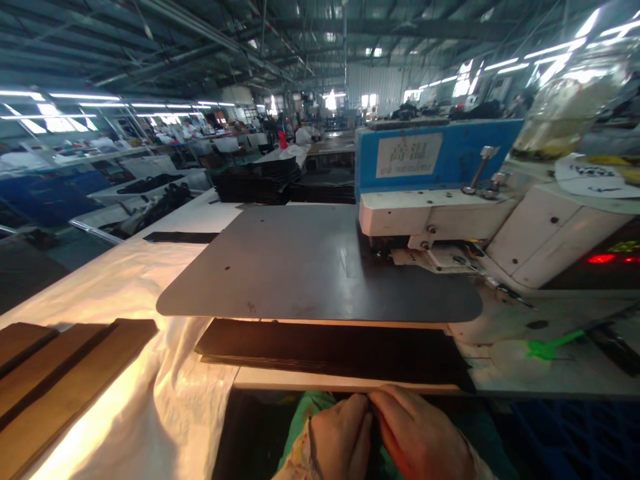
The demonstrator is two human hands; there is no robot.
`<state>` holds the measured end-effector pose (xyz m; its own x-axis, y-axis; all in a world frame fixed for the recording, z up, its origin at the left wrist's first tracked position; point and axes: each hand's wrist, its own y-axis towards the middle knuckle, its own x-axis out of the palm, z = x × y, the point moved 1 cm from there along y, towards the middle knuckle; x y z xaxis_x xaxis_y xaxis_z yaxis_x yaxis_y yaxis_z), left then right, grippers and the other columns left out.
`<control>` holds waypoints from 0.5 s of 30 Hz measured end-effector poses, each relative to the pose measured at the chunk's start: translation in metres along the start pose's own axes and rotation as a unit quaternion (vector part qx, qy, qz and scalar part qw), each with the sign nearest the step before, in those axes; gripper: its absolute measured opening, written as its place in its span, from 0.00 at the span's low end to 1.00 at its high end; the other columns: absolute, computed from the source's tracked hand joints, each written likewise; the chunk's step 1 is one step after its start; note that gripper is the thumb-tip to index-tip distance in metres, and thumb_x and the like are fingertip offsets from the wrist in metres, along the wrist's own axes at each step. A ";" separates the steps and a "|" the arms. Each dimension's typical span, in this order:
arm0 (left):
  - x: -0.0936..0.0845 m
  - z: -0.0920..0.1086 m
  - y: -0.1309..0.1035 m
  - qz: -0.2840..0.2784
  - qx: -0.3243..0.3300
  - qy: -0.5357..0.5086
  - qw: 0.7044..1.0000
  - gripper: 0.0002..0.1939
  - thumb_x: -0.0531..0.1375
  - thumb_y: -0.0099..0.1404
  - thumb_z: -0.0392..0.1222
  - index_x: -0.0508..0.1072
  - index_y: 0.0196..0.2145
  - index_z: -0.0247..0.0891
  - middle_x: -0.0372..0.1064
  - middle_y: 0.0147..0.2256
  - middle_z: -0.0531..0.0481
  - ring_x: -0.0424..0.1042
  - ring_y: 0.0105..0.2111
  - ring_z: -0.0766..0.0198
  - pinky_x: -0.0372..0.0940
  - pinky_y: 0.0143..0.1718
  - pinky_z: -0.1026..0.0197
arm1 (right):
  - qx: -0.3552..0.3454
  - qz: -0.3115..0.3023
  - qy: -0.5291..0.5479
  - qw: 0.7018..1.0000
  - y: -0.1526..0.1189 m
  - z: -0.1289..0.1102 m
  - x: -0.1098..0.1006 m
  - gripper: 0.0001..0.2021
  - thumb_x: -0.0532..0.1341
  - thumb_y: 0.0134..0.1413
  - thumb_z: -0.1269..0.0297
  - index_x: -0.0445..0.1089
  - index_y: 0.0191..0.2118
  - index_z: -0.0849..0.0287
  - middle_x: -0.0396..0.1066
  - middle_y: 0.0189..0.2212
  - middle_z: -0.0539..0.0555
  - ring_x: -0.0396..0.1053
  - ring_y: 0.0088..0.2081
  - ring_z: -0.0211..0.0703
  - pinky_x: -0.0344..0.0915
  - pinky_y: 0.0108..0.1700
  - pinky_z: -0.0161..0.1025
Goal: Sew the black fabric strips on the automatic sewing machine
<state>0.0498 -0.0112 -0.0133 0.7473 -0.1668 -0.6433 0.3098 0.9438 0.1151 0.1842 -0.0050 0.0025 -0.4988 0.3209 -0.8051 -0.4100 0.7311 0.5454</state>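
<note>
My left hand (341,435) and my right hand (419,430) are side by side at the bottom, in front of the table's near edge and over green cloth. Their fingers are curled and meet at the fingertips; whatever they pinch, if anything, is too small or hidden to name. Just beyond them lies a stack of dark strips (330,347) on the table. Behind the stack is a flat grey metal plate (295,260), reaching under the head of a white and blue machine (435,213).
Brown strips (75,380) lie at the left on pale sheeting (185,380). Black stacked pieces (257,181) stand behind the plate. A green tool (550,348) lies at the right, below a machine panel with red lights. A jar (560,120) stands above the machine.
</note>
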 end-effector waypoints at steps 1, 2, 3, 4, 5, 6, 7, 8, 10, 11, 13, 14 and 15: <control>0.001 0.000 0.000 -0.001 0.005 0.011 1.000 0.10 0.44 0.59 0.39 0.63 0.27 0.38 0.64 0.23 0.49 0.65 0.23 0.67 0.57 0.24 0.68 | 0.000 0.004 -0.008 1.000 -0.001 0.000 0.001 0.13 0.44 0.49 0.77 0.63 0.33 0.59 0.69 0.27 0.53 0.67 0.28 0.38 0.63 0.28 0.31; 0.002 0.001 0.000 -0.005 0.013 0.024 1.000 0.09 0.44 0.59 0.39 0.62 0.26 0.38 0.64 0.22 0.50 0.65 0.22 0.67 0.56 0.23 0.68 | 0.001 -0.005 -0.007 1.000 -0.002 0.000 0.001 0.13 0.44 0.49 0.77 0.63 0.32 0.59 0.69 0.27 0.53 0.67 0.28 0.39 0.63 0.28 0.31; 0.002 0.002 0.000 -0.009 0.023 0.037 0.999 0.09 0.45 0.59 0.38 0.61 0.25 0.38 0.63 0.22 0.50 0.64 0.21 0.67 0.55 0.22 0.68 | 0.004 -0.025 0.005 1.000 -0.003 0.001 0.000 0.12 0.45 0.49 0.76 0.63 0.32 0.59 0.68 0.27 0.53 0.67 0.28 0.39 0.62 0.29 0.31; 0.001 0.004 0.000 -0.012 0.036 0.043 0.998 0.08 0.45 0.58 0.38 0.60 0.24 0.38 0.63 0.21 0.50 0.63 0.20 0.68 0.54 0.21 0.68 | 0.008 -0.051 0.024 0.998 -0.003 0.001 0.000 0.11 0.45 0.49 0.76 0.63 0.32 0.59 0.68 0.27 0.52 0.67 0.29 0.39 0.62 0.30 0.32; 0.000 0.006 0.000 -0.014 0.048 0.048 0.998 0.08 0.45 0.58 0.37 0.59 0.23 0.38 0.62 0.20 0.51 0.62 0.20 0.69 0.53 0.20 0.68 | 0.020 -0.075 0.046 0.996 -0.003 0.002 -0.001 0.10 0.46 0.49 0.75 0.62 0.31 0.58 0.67 0.27 0.52 0.66 0.29 0.39 0.62 0.30 0.32; -0.002 0.008 0.001 -0.018 0.060 0.052 0.997 0.08 0.45 0.58 0.37 0.58 0.23 0.38 0.61 0.20 0.51 0.62 0.19 0.69 0.53 0.19 0.68 | 0.036 -0.090 0.067 0.993 -0.003 0.003 -0.002 0.09 0.46 0.49 0.74 0.62 0.31 0.58 0.66 0.26 0.52 0.66 0.29 0.38 0.62 0.30 0.32; -0.003 0.009 0.001 -0.024 0.070 0.056 0.996 0.08 0.45 0.58 0.36 0.57 0.22 0.38 0.61 0.20 0.51 0.61 0.18 0.69 0.52 0.19 0.68 | 0.053 -0.099 0.088 0.990 -0.002 0.004 -0.002 0.09 0.47 0.49 0.74 0.62 0.30 0.58 0.66 0.26 0.51 0.65 0.28 0.38 0.62 0.30 0.32; -0.004 0.010 0.001 -0.031 0.079 0.057 0.995 0.08 0.44 0.58 0.35 0.57 0.22 0.38 0.61 0.20 0.51 0.61 0.18 0.69 0.52 0.19 0.68 | 0.072 -0.102 0.107 0.986 -0.001 0.004 -0.003 0.08 0.47 0.49 0.74 0.61 0.30 0.58 0.65 0.25 0.51 0.65 0.28 0.38 0.62 0.30 0.32; -0.006 0.011 0.000 -0.045 0.087 0.052 0.994 0.08 0.44 0.58 0.35 0.58 0.23 0.38 0.61 0.20 0.51 0.61 0.19 0.69 0.52 0.19 0.68 | 0.105 -0.099 0.144 0.979 0.002 0.005 -0.004 0.08 0.47 0.49 0.74 0.61 0.29 0.58 0.64 0.24 0.50 0.64 0.27 0.37 0.61 0.29 0.32; -0.007 0.013 0.000 -0.047 0.086 0.047 0.994 0.08 0.44 0.58 0.35 0.58 0.24 0.37 0.61 0.20 0.51 0.62 0.20 0.69 0.53 0.20 0.68 | 0.114 -0.098 0.162 0.975 0.005 0.006 -0.005 0.08 0.48 0.49 0.74 0.61 0.29 0.58 0.64 0.24 0.49 0.64 0.27 0.37 0.60 0.28 0.32; -0.011 0.016 0.001 -0.042 0.074 0.028 0.996 0.08 0.44 0.59 0.35 0.60 0.26 0.37 0.61 0.22 0.51 0.62 0.22 0.68 0.54 0.21 0.68 | 0.114 -0.097 0.199 0.968 0.010 0.008 -0.009 0.07 0.48 0.49 0.74 0.61 0.29 0.58 0.63 0.24 0.49 0.63 0.28 0.36 0.60 0.29 0.32; -0.013 0.018 0.002 -0.039 0.062 0.015 0.997 0.08 0.44 0.59 0.36 0.60 0.26 0.37 0.61 0.22 0.51 0.62 0.22 0.69 0.54 0.22 0.69 | 0.106 -0.098 0.220 0.965 0.013 0.009 -0.012 0.07 0.47 0.50 0.74 0.61 0.30 0.58 0.63 0.25 0.50 0.63 0.29 0.36 0.60 0.31 0.32; -0.015 0.020 0.002 -0.036 0.048 -0.002 0.998 0.08 0.44 0.60 0.36 0.61 0.27 0.37 0.61 0.22 0.51 0.62 0.22 0.69 0.55 0.22 0.69 | 0.095 -0.104 0.241 0.960 0.015 0.010 -0.014 0.07 0.47 0.50 0.74 0.61 0.31 0.58 0.64 0.27 0.50 0.63 0.30 0.35 0.60 0.32 0.32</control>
<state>0.0514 -0.0123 0.0120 0.7235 -0.2346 -0.6493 0.4180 0.8974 0.1415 0.1927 0.0071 0.0199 -0.7355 -0.1268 -0.6655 -0.4152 0.8606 0.2948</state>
